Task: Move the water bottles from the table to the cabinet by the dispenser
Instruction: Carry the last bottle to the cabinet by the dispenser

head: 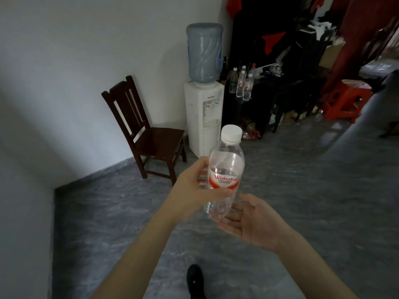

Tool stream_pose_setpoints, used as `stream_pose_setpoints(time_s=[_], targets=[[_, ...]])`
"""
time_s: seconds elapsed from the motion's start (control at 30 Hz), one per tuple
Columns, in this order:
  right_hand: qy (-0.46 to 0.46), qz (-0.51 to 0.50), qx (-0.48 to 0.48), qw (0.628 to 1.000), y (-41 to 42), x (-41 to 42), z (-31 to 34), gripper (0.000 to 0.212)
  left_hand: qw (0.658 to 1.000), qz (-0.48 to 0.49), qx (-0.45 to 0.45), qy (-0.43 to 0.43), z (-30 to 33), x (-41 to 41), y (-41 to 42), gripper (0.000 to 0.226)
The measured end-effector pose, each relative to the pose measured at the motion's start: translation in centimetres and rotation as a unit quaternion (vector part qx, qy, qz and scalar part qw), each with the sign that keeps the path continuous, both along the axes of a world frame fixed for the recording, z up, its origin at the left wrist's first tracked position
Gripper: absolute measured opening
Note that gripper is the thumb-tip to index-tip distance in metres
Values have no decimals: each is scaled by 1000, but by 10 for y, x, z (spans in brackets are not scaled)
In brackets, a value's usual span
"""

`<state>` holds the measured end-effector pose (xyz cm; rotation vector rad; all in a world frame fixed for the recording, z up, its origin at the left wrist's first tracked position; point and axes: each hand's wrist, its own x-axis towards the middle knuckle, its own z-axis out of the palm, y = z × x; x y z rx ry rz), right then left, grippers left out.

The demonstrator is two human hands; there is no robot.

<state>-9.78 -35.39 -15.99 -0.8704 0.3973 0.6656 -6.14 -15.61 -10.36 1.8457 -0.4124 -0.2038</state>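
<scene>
A clear water bottle (226,169) with a white cap and a red label stands upright in front of me. My left hand (192,188) grips it around the label. My right hand (252,221) lies palm up just under and right of the bottle's base, fingers relaxed, near or touching it. Ahead stands the white water dispenser (204,117) with a blue jug on top. Right of it is a dark cabinet (257,100) with several water bottles (241,85) standing on its top near the dispenser.
A dark wooden chair (146,132) stands against the wall left of the dispenser. A red plastic stool (347,100) sits at the right, with clutter and hanging clothes behind the cabinet. Grey floor lies between me and the cabinet. My dark shoe (195,281) shows below.
</scene>
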Motion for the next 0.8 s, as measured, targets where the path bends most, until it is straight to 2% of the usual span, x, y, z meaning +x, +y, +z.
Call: stream_pose_setpoints(time_s=[0.17,0.4,0.57,0.7,0.8], targets=[[-11,24,-38,999,-2,103,2,53,1000,7,16,-16,1,98,-9,70],[-17,6,-51,999,-13,244,21,50,1000,19,-22,-12,10,244,-24,66],[3,-32,-32,999,-35,309,22,55,1000,-6,-25,-10,13,321,-49,61],[17,-47,-32,998,-58,358,15,54,999,-47,5,-3,9,371,-68,65],[22,-49,-29,998,-77,395,6,54,998,-56,15,0,3,412,-85,60]])
